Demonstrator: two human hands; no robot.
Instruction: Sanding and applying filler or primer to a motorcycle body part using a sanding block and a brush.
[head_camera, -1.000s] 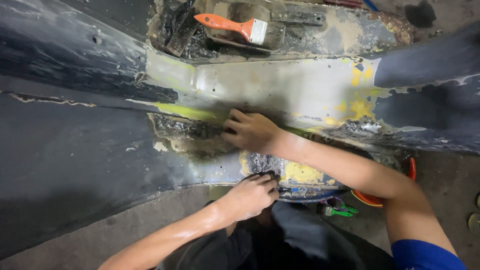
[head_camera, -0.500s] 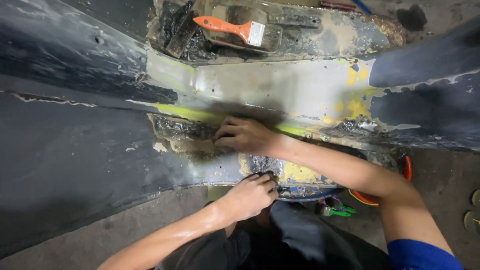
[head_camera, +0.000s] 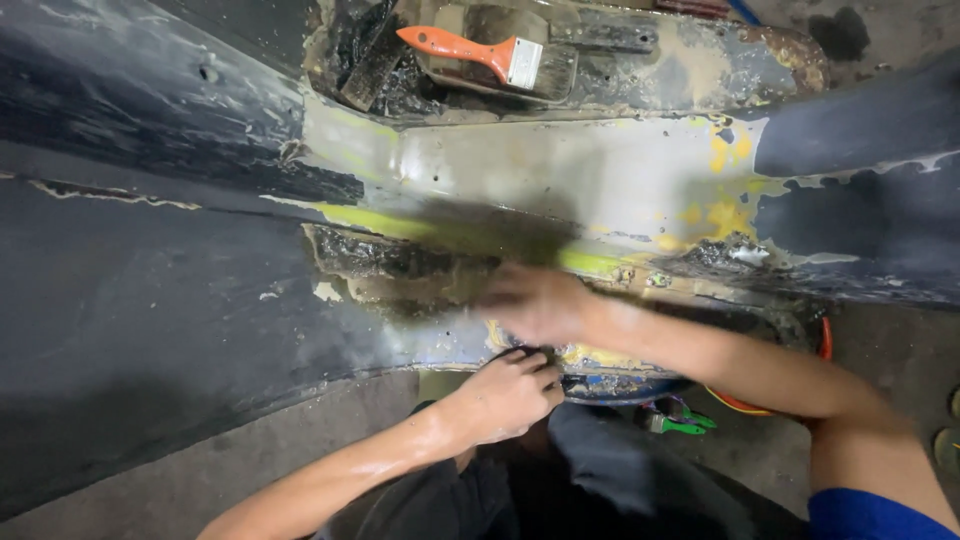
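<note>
The worn panel (head_camera: 560, 180), a long dark body part with its paint stripped to pale metal and yellow-green primer across the middle, lies across the whole view, and both hands work at its near edge. The right hand (head_camera: 535, 303) is pressed on the panel just below the yellow-green stripe (head_camera: 400, 225), beside the rough, blackened patch (head_camera: 385, 262); it is smeared by motion blur, so whether it is flat, curled or holding something cannot be told, though it seems to lie palm down. The left hand (head_camera: 505, 392) sits just nearer than the right hand, at the panel's lower lip, with its fingers curled closed around that edge, where blue and yellow paint remnants show; the wet forearm runs back toward the lower left. On the far side of the panel, past the bare pale area, an orange-handled paintbrush (head_camera: 485, 55) rests in a grimy tray (head_camera: 640, 45) caked with dark residue, its bristles pointing right. To the right of the hands, under the panel's edge, part of an orange ring-shaped object (head_camera: 745, 403) peeks out on the concrete floor (head_camera: 200, 470), and a small green-handled tool (head_camera: 675, 423) lies near it. A blue sleeve (head_camera: 865, 515) covers the right upper arm at the lower right corner.
</note>
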